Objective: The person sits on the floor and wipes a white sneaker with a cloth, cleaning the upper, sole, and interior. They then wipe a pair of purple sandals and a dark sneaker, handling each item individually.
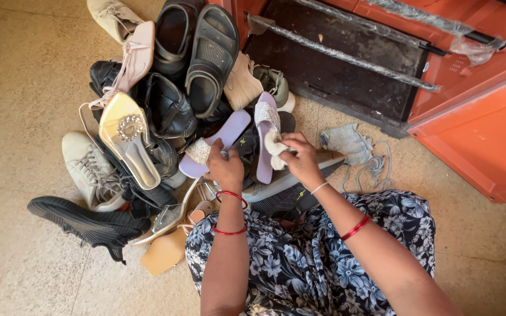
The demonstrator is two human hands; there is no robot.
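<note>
Head view, looking down at the floor (pixel 24 88).

The lilac sandal (pixel 265 137) with the glittery strap sits directly in front of the hands, at the near edge of the shoe pile (pixel 165 105). Its long axis runs near-to-far, toe end far, heel end near, tilted only slightly.

Right hand (pixel 301 157): closed on a small whitish cloth (pixel 274 146), which is pressed against the right side of the sandal about mid-length. This hand is the nearer of the two to the sandal and touches it through the cloth.

Left hand (pixel 225 169): fingers curled, just left of the sandal's near end, at the heel of the second lilac sandal (pixel 215 143), which lies angled to the left. Whether it grips that heel or something beneath cannot be told; the fingers hide the contact.

The hands are apart, with the sandal's heel end between them.

A crumpled grey rag (pixel 346 143) lies on the floor to the right, near an orange cabinet (pixel 475 134).
</note>
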